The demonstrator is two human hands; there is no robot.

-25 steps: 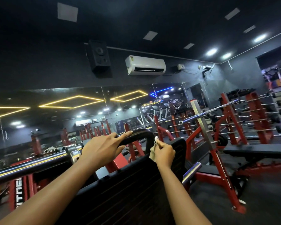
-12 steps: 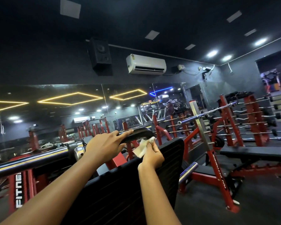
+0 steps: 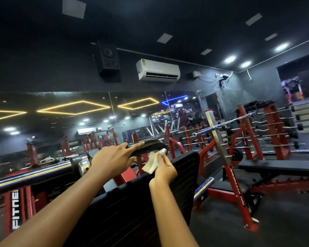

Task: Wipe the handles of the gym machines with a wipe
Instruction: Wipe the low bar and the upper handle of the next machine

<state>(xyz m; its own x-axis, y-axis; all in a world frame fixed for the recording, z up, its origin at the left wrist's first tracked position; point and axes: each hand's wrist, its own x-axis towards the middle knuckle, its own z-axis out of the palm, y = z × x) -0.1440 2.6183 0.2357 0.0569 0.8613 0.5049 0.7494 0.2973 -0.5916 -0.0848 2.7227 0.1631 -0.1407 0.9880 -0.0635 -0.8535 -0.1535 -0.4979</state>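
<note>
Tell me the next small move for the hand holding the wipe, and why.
Probably slide the right hand and its wipe along the underside of the handle toward the left hand. The wipe meets the handle only near its far end, from below, while the left hand steadies it from above, so the rest seems yet to be covered.

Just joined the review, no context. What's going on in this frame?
A person in a gym is wiping a machine's black handle. The left hand holds it, fingers along the top and thumb beneath. The right hand pinches a white wipe and presses it against the handle's underside near its end. Both arms reach over a black pad.
</note>
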